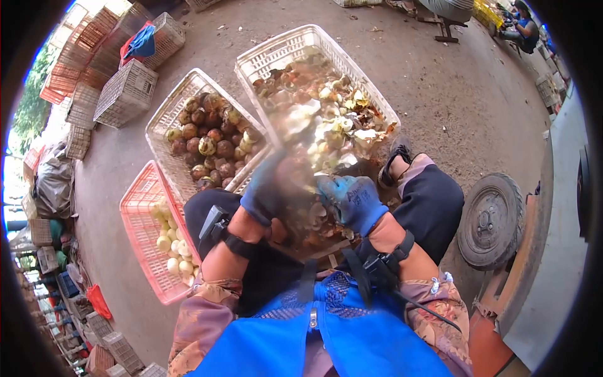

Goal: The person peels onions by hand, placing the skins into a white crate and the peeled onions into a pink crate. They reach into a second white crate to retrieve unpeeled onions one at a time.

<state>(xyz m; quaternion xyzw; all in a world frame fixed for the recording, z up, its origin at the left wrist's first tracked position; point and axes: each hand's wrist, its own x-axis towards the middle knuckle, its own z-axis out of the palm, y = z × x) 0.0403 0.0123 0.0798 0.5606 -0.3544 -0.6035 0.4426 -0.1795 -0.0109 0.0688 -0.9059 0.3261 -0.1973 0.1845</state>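
My left hand [267,188], in a blue-grey glove, is curled and blurred by motion, with a smeared brownish shape at its fingers. Close to its right, my right hand [355,202] wears a blue glove with dark writing; its fingers are bent round and what they hold is hidden. Both hands are over the near end of a white crate [381,103] full of pale and brown peelings [342,122]. Left of it, another white crate [156,139] holds brown, round bulbs [207,146]. A pink crate [139,235] with peeled whitish bulbs [173,266] stands nearer on the left.
Stacked crates [125,94] stand at the upper left, one topped by a blue and red cloth [141,43]. A wheel [492,221] lies right of my knee, beside a grey panel [553,251]. Another person [524,31] sits far off at the upper right.
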